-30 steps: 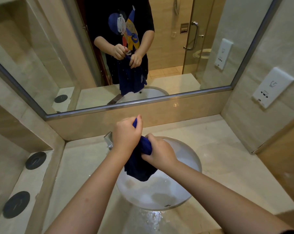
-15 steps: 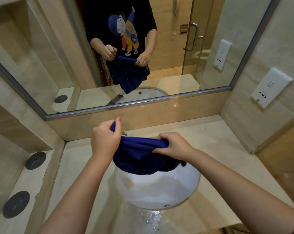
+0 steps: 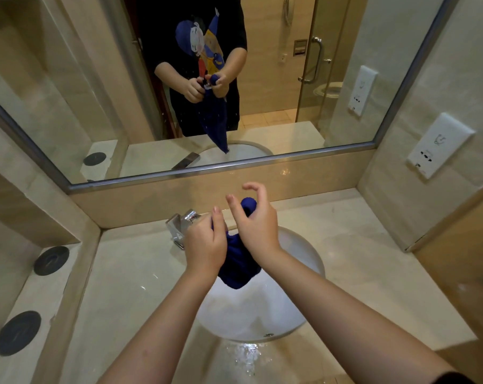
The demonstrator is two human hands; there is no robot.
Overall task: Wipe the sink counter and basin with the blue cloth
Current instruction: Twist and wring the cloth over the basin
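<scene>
A wide metal-framed mirror [image 3: 68,79] filled the back wall above a beige stone backsplash [image 3: 151,200]; its reflection showed a glass shower door [image 3: 343,37] with a chrome handle [image 3: 316,59], a toilet [image 3: 329,90] behind the glass, and a pale tiled floor [image 3: 265,119]. The right wall [image 3: 442,51] was clad in light beige tile and bore a white socket plate [image 3: 440,145]; a wood-toned panel [image 3: 467,259] stood nearer the camera; on the left a raised stone ledge [image 3: 40,295] carried one round black disc [image 3: 51,260] and a second disc [image 3: 18,332] closer in; the light was warm and yellowish.
</scene>
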